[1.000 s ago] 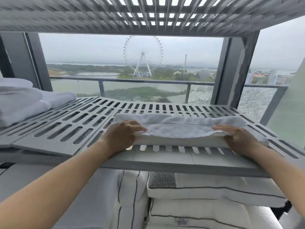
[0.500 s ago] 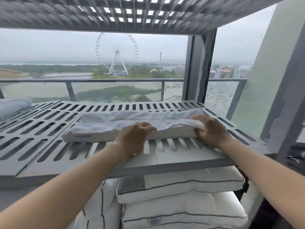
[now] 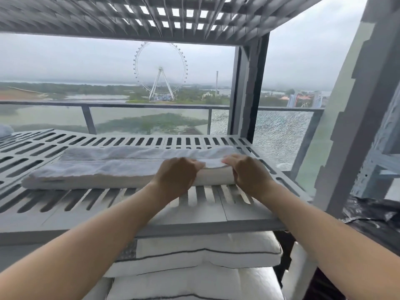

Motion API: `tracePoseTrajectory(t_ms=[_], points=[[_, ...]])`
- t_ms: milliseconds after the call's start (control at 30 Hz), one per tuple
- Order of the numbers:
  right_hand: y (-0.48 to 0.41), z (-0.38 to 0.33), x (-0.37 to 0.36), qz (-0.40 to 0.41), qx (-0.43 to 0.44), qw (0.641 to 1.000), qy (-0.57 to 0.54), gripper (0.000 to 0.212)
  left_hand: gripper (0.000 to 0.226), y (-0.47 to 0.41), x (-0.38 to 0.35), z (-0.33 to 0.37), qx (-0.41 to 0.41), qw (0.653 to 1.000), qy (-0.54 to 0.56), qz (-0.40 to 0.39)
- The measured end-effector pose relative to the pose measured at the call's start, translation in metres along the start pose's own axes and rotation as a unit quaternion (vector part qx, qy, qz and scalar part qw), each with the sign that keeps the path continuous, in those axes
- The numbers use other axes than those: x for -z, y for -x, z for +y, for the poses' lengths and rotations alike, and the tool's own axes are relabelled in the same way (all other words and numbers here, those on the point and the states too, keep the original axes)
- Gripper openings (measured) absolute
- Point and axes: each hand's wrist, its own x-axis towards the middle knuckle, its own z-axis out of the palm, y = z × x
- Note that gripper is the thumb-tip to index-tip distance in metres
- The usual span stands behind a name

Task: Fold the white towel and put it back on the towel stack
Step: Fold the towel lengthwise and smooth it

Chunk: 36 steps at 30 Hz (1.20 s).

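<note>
Both hands gripped the towel's right end for the next fold.

Left hand [image 3: 176,176] and right hand [image 3: 249,175] pinched the towel [image 3: 104,167] on the shelf [image 3: 65,204]; lifting evenly would probably keep edges aligned.

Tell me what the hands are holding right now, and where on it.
Both hands, left and right, pinch the folded white towel at its right end, along the near top edge; it still lies on the slatted shelf.

The white towel [image 3: 112,167] lay folded lengthwise into a long, thick strip across the middle of the frame, flat on the slatted grey shelf [image 3: 65,204]. A seam ran along its top face; its right end was covered by the hands.
</note>
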Motion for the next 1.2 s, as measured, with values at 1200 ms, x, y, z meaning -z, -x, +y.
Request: tracePoseTrajectory(t_ms=[1200], points=[[-0.034, -0.024, -0.035, -0.267, -0.096, 0.958, -0.045, 0.056, 0.040, 0.004, -0.021, -0.001, 0.118, 0.982, 0.133, -0.070]])
